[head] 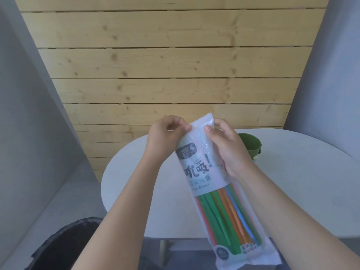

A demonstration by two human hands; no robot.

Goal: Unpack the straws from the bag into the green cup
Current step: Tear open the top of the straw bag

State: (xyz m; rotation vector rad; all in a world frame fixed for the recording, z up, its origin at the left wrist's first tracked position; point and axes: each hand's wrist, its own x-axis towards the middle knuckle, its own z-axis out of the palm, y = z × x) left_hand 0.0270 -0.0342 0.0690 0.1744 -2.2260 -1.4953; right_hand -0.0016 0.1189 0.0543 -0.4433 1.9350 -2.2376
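Observation:
A long white plastic bag (196, 168) with printed lettering is held upright above the table, its top end away from me. Through its clear lower part I see several straws (226, 217) in green, orange, red and blue. My left hand (165, 141) pinches the bag's top left corner. My right hand (228, 147) grips the top right edge, thumb on the front. The green cup (250, 146) stands on the table behind my right hand, partly hidden by it.
A round white table (292, 182) lies below my hands, with a wooden slat wall (165, 65) behind it. Grey panels stand on both sides. A dark object (64, 248) sits at the lower left, beside the table.

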